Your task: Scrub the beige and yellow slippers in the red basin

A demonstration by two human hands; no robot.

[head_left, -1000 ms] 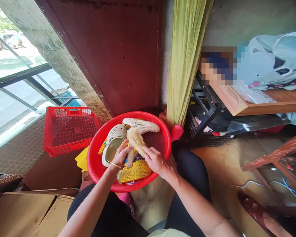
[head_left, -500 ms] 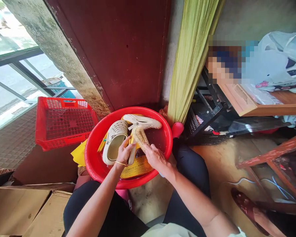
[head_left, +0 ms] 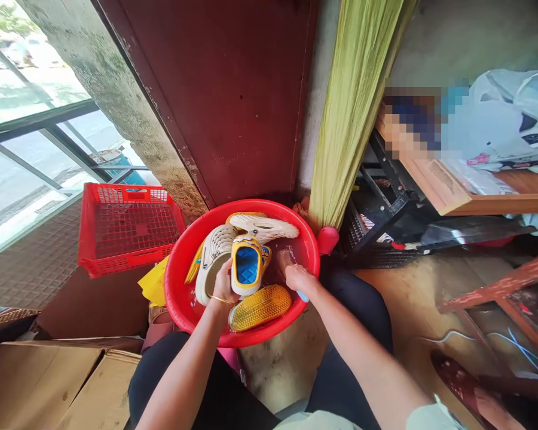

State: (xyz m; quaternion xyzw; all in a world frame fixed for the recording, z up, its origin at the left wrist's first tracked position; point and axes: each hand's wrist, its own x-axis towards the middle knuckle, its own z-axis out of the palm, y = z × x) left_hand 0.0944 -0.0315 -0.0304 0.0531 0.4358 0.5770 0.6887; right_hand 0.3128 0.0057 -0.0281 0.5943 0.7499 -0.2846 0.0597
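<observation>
My left hand (head_left: 224,286) is closed around the side of a small yellow-and-white shoe (head_left: 247,266) with a blue insole, its opening facing me. In my right hand (head_left: 300,279) is a scrubbing brush (head_left: 285,258), its bristle end low at the dark water; a blue handle tip shows below the hand. Both hands are over a red basin (head_left: 173,298). A large cream clog (head_left: 215,246) leans at the left inside it, and another cream clog (head_left: 273,227) lies at the back. Near the front rim, a shoe with a yellow patterned sole (head_left: 262,307) lies sole up.
A red plastic crate (head_left: 132,230) stands left of the basin, above cardboard boxes (head_left: 36,376). Behind are a dark red panel (head_left: 224,107) and a yellow-green curtain (head_left: 354,119). At right are a wooden table (head_left: 484,200), a reddish wooden frame (head_left: 497,283) and another person's foot (head_left: 457,382).
The shoe in my left hand has turned so its blue inside faces me. My right hand has moved the brush off the shoe, rightward and down to the water. The view has shifted slightly.
</observation>
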